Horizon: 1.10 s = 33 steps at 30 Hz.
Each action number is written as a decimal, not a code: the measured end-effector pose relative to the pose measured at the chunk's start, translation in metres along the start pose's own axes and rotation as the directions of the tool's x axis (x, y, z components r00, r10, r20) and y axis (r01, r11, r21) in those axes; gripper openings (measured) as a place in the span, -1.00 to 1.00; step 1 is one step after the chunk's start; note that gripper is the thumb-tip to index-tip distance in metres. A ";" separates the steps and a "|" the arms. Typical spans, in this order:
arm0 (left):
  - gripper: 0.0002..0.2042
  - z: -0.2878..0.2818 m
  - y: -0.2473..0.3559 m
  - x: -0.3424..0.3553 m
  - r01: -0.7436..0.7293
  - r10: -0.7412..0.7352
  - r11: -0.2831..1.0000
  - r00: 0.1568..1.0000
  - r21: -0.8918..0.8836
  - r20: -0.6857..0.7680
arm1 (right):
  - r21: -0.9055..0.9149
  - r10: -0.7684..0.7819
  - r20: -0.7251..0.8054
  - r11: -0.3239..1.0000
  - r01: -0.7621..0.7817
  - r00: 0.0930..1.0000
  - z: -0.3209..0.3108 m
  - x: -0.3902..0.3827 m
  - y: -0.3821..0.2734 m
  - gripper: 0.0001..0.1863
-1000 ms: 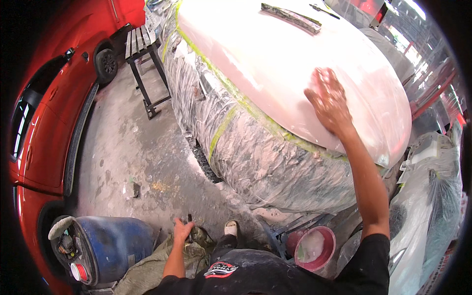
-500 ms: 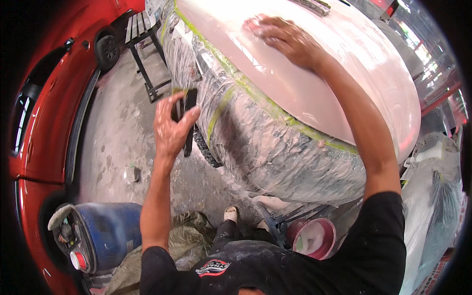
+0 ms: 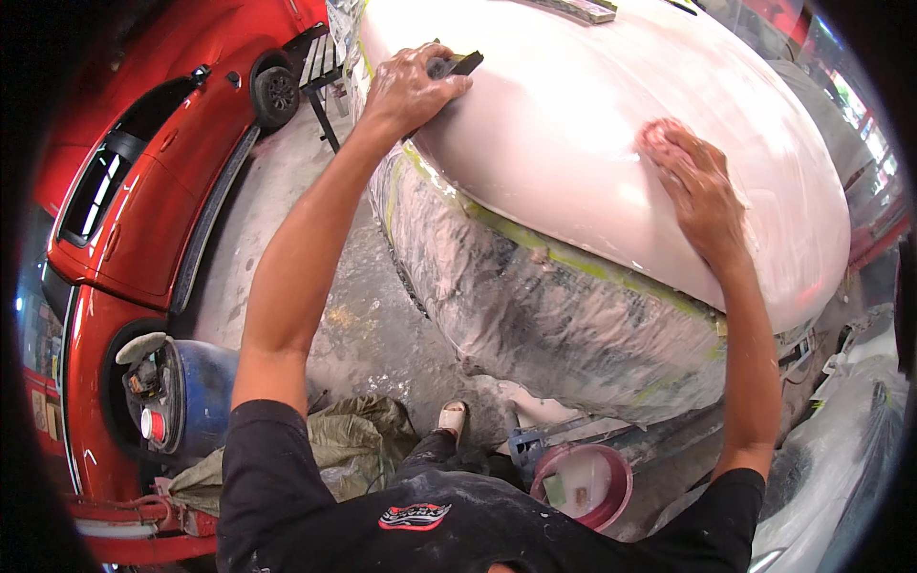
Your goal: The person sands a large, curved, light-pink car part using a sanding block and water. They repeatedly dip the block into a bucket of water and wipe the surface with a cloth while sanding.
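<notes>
I watch the left hand (image 3: 409,88) at the left edge of the pale panel (image 3: 564,172), its fingers curled round a dark block (image 3: 468,64); I cannot tell whether the block touches down. The right hand (image 3: 702,186) lies well in from the near edge, toward the right end, fingers bent over a pinkish wad (image 3: 664,138) and gripping it against the panel. My main worry is the left edge: if the block tips there, its corner could dig into the rim and, I judge, bite deeper than on the flat. Green tape (image 3: 506,227) runs along the near edge, so a stroke carried too far might snag it and loosen the plastic sheeting (image 3: 497,306) below. The panel shines as though wet, which could make the block slip from the fingers or the wad skid. Grit trapped under the wad would, to my mind, leave scratches. A long narrow bar (image 3: 583,9) lies on the panel at the top of my view; an overlong reach could knock it. Right of the foot (image 3: 454,417) stands a pink bucket (image 3: 628,480), and a careless sidestep might spill it
</notes>
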State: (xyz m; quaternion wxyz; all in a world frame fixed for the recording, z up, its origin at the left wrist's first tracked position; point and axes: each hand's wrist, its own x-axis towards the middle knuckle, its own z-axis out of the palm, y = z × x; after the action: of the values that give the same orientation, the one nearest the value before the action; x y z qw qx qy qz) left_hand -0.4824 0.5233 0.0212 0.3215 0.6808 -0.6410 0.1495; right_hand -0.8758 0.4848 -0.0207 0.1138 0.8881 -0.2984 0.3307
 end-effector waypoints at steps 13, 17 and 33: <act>-0.47 0.010 0.104 -0.122 -0.305 0.289 0.946 0.946 0.107 0.147 | -0.042 0.055 -0.040 0.998 -0.056 0.998 0.020 -0.010 0.008 -0.67; -0.45 0.014 0.072 -0.090 -0.358 0.342 0.925 0.930 0.125 0.137 | -0.017 0.070 -0.005 0.997 -0.070 0.998 0.014 -0.011 0.004 -0.64; -0.41 0.033 0.046 -0.038 -0.323 0.306 0.927 0.945 0.192 0.113 | -0.102 0.057 -0.072 0.993 -0.064 0.996 0.017 -0.012 0.011 -0.65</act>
State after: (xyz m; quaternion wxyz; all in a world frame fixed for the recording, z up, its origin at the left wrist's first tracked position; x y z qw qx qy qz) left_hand -0.5390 0.5335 -0.0156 0.1940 0.6043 -0.7353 0.2375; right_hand -0.8805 0.4749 -0.0411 0.1603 0.8595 -0.3381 0.3484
